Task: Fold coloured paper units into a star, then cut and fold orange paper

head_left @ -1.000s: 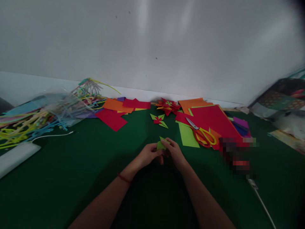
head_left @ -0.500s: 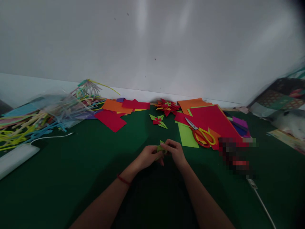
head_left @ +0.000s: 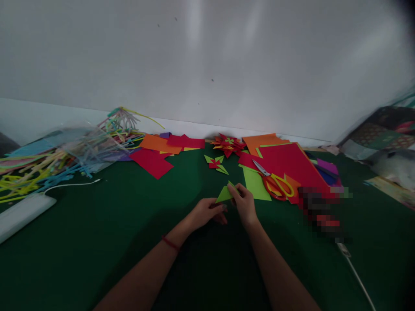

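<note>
Head view: green table point(head_left: 97, 224), white wall behind; right hand point(head_left: 244, 205) fingers pinch green paper triangle point(head_left: 224, 194).

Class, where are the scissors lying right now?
In the head view, the scissors lie right of the hands, on the red sheet, beside the green sheet.

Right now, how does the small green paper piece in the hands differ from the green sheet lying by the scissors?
The folded green piece is a small pointed triangle; the green sheet is a larger flat rectangle. The piece is pinched in the right hand, with the left hand just below it; the sheet lies on the green table, touching the scissors. Both are the same light green paper.
</note>
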Demonstrator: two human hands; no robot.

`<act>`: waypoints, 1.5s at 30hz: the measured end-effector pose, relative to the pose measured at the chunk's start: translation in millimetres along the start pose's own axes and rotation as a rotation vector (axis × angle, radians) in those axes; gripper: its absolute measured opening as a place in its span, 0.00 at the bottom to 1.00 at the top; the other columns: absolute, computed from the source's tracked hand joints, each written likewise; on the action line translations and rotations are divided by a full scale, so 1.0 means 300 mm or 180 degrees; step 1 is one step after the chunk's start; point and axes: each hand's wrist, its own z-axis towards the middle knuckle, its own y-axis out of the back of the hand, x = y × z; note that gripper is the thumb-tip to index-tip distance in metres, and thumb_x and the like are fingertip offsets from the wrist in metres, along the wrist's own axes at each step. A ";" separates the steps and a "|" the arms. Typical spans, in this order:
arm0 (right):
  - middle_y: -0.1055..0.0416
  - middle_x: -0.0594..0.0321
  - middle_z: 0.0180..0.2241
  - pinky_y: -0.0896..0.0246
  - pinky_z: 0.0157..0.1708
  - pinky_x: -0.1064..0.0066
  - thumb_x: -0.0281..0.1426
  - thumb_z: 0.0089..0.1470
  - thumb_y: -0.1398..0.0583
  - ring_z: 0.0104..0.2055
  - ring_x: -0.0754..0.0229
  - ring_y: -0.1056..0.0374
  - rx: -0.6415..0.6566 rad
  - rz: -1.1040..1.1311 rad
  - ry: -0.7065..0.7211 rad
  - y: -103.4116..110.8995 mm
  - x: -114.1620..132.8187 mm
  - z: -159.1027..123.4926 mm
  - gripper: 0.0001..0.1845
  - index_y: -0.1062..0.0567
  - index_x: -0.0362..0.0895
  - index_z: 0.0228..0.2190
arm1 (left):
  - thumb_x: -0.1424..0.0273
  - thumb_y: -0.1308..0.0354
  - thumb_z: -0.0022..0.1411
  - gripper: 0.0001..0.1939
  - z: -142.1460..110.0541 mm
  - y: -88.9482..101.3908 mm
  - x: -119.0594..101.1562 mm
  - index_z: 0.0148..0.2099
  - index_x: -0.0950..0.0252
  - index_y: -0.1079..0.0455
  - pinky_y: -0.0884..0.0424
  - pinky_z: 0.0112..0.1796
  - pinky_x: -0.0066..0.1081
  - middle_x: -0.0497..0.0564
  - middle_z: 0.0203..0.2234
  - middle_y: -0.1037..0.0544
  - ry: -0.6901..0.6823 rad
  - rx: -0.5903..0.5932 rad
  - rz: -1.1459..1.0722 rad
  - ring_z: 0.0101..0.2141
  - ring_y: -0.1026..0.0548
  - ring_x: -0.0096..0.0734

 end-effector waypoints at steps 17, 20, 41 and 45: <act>0.35 0.71 0.20 0.47 0.17 0.75 0.42 0.45 0.39 0.19 0.67 0.41 0.0053 0.0229 0.0043 -0.016 0.005 -0.006 0.13 0.31 0.46 0.24 | 0.53 0.61 0.62 0.29 -0.014 -0.020 -0.012 0.37 0.72 0.28 0.31 0.29 0.31 0.56 0.21 0.23 -0.0142 -0.0134 0.0151 0.23 0.24 0.34; 0.30 0.68 0.25 0.40 0.19 0.73 0.43 0.44 0.39 0.23 0.62 0.35 -0.0442 0.0361 -0.0190 0.005 0.004 0.000 0.13 0.30 0.47 0.28 | 0.57 0.60 0.63 0.24 0.008 -0.002 -0.012 0.38 0.69 0.28 0.31 0.32 0.31 0.55 0.26 0.22 -0.0367 -0.0451 0.0838 0.29 0.24 0.34; 0.25 0.62 0.35 0.34 0.28 0.69 0.37 0.44 0.37 0.36 0.56 0.28 -0.0931 0.1162 -0.0460 0.058 0.009 0.053 0.18 0.39 0.48 0.34 | 0.68 0.32 0.33 0.26 0.614 0.388 -0.278 0.40 0.63 0.29 0.43 0.46 0.43 0.57 0.40 0.26 0.0202 -0.0954 0.4286 0.45 0.32 0.50; 0.24 0.63 0.30 0.36 0.23 0.71 0.40 0.45 0.38 0.27 0.59 0.28 -0.0760 0.0985 -0.0364 0.062 0.012 0.057 0.18 0.41 0.48 0.32 | 0.70 0.31 0.27 0.16 0.600 0.410 -0.303 0.24 0.65 0.29 0.37 0.36 0.33 0.52 0.24 0.24 0.0333 -0.0931 0.3915 0.35 0.28 0.45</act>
